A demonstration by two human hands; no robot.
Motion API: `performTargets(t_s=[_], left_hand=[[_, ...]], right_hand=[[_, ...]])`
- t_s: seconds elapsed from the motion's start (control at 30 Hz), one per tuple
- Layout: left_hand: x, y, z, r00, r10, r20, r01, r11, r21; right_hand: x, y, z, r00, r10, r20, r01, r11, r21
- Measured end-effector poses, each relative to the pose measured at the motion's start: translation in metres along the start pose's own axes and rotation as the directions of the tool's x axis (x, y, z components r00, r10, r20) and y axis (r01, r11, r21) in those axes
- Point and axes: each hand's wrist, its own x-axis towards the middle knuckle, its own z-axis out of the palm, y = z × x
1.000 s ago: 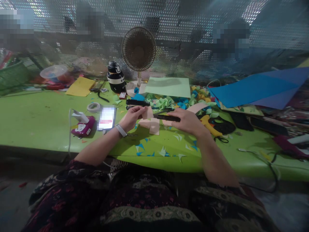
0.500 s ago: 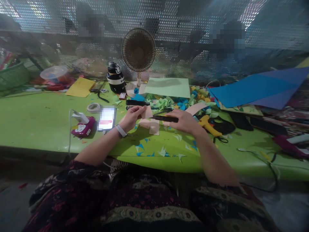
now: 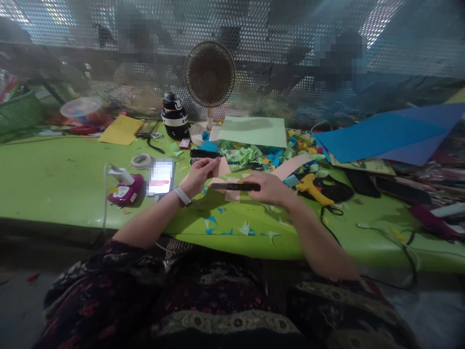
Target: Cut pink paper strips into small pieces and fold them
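Note:
My left hand (image 3: 199,174), with a pale watch strap at the wrist, pinches a small pale pink paper piece (image 3: 223,167) between thumb and fingertips. My right hand (image 3: 271,188) is closed around a long, straight, knife-like tool (image 3: 238,186) with a dark handle. Its lighter, blurred end points left, in front of the held paper and apart from my left fingers. Below the tool, another pink paper piece (image 3: 232,196) lies on the green table (image 3: 72,184). A longer pink strip (image 3: 291,167) rests behind my right hand. A black stapler-like object (image 3: 205,153) lies behind my left hand.
Left of my hands are a lit phone (image 3: 161,177), a tape roll (image 3: 141,161) and a purple device (image 3: 125,191). Behind stand a black bottle (image 3: 175,118) and a fan (image 3: 209,75). A yellow glue gun (image 3: 315,189) lies right. Paper scraps (image 3: 246,228) litter the front.
My right hand and the dark-handled tool have moved left and slightly nearer to me, below the held paper. My left hand stays almost still with the pink piece.

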Motion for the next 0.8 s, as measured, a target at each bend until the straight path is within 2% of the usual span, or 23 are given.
performTargets(t_s=[0.1,0.17,0.27,0.33,0.4,0.5,0.57,0.8], left_hand=[[0.006,0.001,-0.006,0.999,-0.049,0.004,0.048,0.996,0.079],[0.009,0.000,-0.012,0.996,-0.082,0.027,0.074,0.972,0.223],[0.011,-0.004,-0.019,0.995,-0.073,0.063,0.036,0.889,0.456],[0.011,-0.006,-0.022,0.994,-0.025,0.110,-0.043,0.823,0.566],[0.009,-0.007,-0.021,0.985,0.023,0.168,-0.129,0.747,0.652],[0.007,-0.005,-0.018,0.973,0.058,0.223,-0.209,0.631,0.747],[0.006,-0.004,-0.015,0.968,0.076,0.239,-0.239,0.576,0.782],[0.006,-0.007,-0.014,0.938,0.114,0.328,-0.346,0.383,0.856]], right_hand=[[-0.002,-0.012,0.001,0.970,-0.122,0.209,0.108,0.991,0.076],[-0.003,-0.021,0.003,0.931,-0.170,0.324,0.147,0.985,0.093],[-0.006,-0.030,0.006,0.906,-0.151,0.395,0.152,0.988,0.029],[-0.006,-0.031,0.009,0.910,-0.159,0.384,0.171,0.985,0.002],[-0.005,-0.029,0.012,0.933,-0.170,0.316,0.180,0.984,-0.002],[0.002,-0.021,0.020,0.983,-0.103,0.152,0.109,0.993,-0.036],[0.007,-0.015,0.026,0.995,-0.045,0.093,0.052,0.996,-0.071],[0.021,-0.003,0.032,0.991,0.045,0.126,-0.035,0.996,-0.084]])
